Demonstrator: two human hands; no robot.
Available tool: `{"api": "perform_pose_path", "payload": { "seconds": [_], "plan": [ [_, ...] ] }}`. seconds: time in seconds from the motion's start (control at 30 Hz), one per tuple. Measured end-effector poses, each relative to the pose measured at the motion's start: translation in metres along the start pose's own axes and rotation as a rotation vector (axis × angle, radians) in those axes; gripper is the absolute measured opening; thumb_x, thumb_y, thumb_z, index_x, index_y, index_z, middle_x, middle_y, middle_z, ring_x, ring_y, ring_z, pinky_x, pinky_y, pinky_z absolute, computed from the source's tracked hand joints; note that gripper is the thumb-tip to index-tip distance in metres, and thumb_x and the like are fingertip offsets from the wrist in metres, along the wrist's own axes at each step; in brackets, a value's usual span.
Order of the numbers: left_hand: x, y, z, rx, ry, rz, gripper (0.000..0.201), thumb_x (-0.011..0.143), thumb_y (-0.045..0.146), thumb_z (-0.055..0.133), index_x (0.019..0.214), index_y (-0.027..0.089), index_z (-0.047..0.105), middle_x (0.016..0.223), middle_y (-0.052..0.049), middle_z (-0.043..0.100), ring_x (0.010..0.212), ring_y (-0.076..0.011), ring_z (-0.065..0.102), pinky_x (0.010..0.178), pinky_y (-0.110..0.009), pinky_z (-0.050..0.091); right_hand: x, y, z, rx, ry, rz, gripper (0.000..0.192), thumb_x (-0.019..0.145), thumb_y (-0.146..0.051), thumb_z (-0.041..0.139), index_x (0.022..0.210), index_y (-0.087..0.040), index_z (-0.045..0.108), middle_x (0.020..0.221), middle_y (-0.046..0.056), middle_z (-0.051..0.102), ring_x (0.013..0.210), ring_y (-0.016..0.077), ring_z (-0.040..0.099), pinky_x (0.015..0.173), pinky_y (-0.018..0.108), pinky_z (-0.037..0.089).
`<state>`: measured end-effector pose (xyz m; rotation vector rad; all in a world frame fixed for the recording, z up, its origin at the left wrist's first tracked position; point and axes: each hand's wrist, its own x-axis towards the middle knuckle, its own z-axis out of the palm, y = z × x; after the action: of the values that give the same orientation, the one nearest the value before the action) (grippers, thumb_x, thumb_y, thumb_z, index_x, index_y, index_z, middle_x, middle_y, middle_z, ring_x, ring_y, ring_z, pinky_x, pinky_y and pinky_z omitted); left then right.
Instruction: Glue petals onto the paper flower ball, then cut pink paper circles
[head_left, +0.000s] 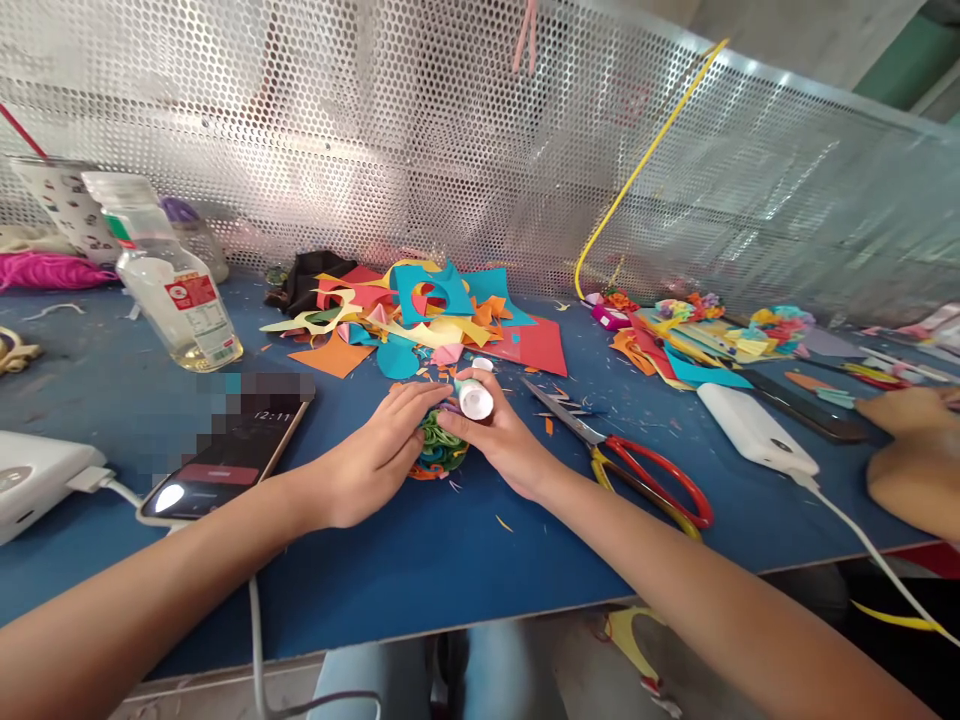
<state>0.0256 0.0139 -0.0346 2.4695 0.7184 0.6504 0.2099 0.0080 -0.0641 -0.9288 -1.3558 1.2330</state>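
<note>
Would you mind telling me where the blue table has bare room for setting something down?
Bare patches: the near edge of the table below both hands, and the stretch between the bottle and the phone. Crowded: the paper scraps behind the left hand and right hand, and the right side around the scissors and power bank.

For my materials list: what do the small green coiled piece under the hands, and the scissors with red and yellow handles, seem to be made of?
The small green coiled piece looks like matte paper strips, rolled; similar coloured paper scraps lie behind it. The scissors with red and yellow handles appear to have grey metal blades and glossy, probably plastic, handles.
</note>
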Motion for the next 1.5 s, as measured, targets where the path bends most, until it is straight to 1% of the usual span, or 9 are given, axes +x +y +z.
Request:
{"api": "perform_pose_path", "payload": {
  "seconds": [0.1, 0.27, 0.53, 0.7, 0.8, 0.97, 1.17, 1.33, 1.5],
  "plan": [
    [0.0, 0.001, -0.001, 0.007, -0.004, -0.025, 0.042, 0.095, 0.029, 0.028, 0.135, 0.018, 0.028, 0.141, -0.011, 0.033, 0.133, -0.0214, 0.026, 0.112, -0.043, 0.023, 0.001, -0.001, 0.001, -0.037, 0.016, -0.01, 0.043, 0.072, -0.038, 0.071, 0.103, -0.029, 0.043, 0.089, -0.005, 0.044, 0.079, 0.0106, 0.042, 0.071, 0.023, 0.036],
    [0.001, -0.002, -0.003, -0.022, 0.0, -0.107, 0.058, 0.084, 0.047, 0.052, 0.133, 0.024, 0.03, 0.141, -0.009, 0.031, 0.131, -0.0253, 0.03, 0.11, -0.043, 0.027, -0.002, -0.009, -0.001, 0.049, -0.031, 0.075, 0.044, 0.073, -0.044, 0.069, 0.104, -0.029, 0.041, 0.08, -0.006, 0.04, 0.072, 0.0102, 0.04, 0.067, 0.023, 0.034],
    [0.004, -0.002, -0.004, -0.031, -0.011, -0.132, 0.042, 0.093, 0.04, 0.033, 0.132, 0.024, 0.031, 0.139, -0.009, 0.035, 0.132, -0.0228, 0.029, 0.11, -0.04, 0.027, -0.001, -0.004, 0.0, 0.013, -0.02, 0.022, 0.045, 0.072, -0.035, 0.071, 0.105, -0.028, 0.041, 0.083, -0.005, 0.042, 0.075, 0.0104, 0.043, 0.071, 0.023, 0.036],
    [0.006, 0.0, -0.006, -0.086, -0.006, -0.176, 0.044, 0.092, 0.042, 0.034, 0.132, 0.024, 0.032, 0.14, -0.007, 0.034, 0.133, -0.0226, 0.028, 0.111, -0.04, 0.024, 0.0, -0.004, -0.001, -0.006, -0.02, 0.006, 0.044, 0.073, -0.039, 0.07, 0.104, -0.029, 0.04, 0.082, -0.005, 0.041, 0.074, 0.011, 0.043, 0.069, 0.024, 0.036],
    [0.004, 0.0, -0.009, -0.174, -0.023, -0.244, 0.05, 0.09, 0.047, 0.039, 0.134, 0.026, 0.029, 0.141, -0.007, 0.035, 0.129, -0.024, 0.034, 0.109, -0.04, 0.029, -0.001, -0.008, -0.004, -0.003, -0.04, 0.036, 0.04, 0.077, -0.047, 0.063, 0.102, -0.028, 0.04, 0.08, -0.005, 0.041, 0.075, 0.0123, 0.043, 0.072, 0.027, 0.036],
    [0.003, -0.004, -0.011, -0.176, -0.021, -0.248, 0.056, 0.086, 0.047, 0.048, 0.134, 0.026, 0.028, 0.133, -0.007, 0.043, 0.12, -0.0257, 0.045, 0.101, -0.04, 0.04, -0.001, -0.011, -0.006, -0.14, -0.1, -0.006, 0.045, 0.073, -0.037, 0.07, 0.104, -0.028, 0.038, 0.074, -0.007, 0.038, 0.066, 0.0115, 0.038, 0.062, 0.025, 0.033],
    [0.002, -0.01, -0.009, -0.162, -0.004, -0.246, 0.053, 0.091, 0.045, 0.04, 0.138, 0.027, 0.025, 0.141, -0.006, 0.037, 0.131, -0.0242, 0.034, 0.107, -0.039, 0.032, 0.002, -0.006, -0.006, -0.264, -0.019, -0.074, 0.037, 0.079, -0.046, 0.06, 0.103, -0.026, 0.039, 0.078, -0.005, 0.037, 0.069, 0.0124, 0.039, 0.064, 0.026, 0.033],
    [0.0, -0.01, -0.012, -0.257, -0.022, -0.312, 0.065, 0.085, 0.048, 0.05, 0.14, 0.027, 0.022, 0.141, -0.008, 0.038, 0.126, -0.0262, 0.041, 0.103, -0.041, 0.038, 0.001, -0.008, -0.01, -0.259, -0.132, -0.087, 0.049, 0.074, -0.04, 0.068, 0.108, -0.026, 0.036, 0.078, -0.005, 0.036, 0.068, 0.0121, 0.037, 0.062, 0.026, 0.032],
    [0.0, -0.007, -0.016, -0.234, -0.059, -0.33, 0.064, 0.086, 0.045, 0.049, 0.14, 0.026, 0.021, 0.144, -0.007, 0.033, 0.132, -0.0253, 0.032, 0.109, -0.042, 0.029, 0.0, -0.01, -0.009, -0.228, -0.115, -0.065, 0.04, 0.077, -0.04, 0.065, 0.104, -0.027, 0.039, 0.074, -0.006, 0.033, 0.063, 0.0113, 0.035, 0.059, 0.025, 0.032]
  ]
}}
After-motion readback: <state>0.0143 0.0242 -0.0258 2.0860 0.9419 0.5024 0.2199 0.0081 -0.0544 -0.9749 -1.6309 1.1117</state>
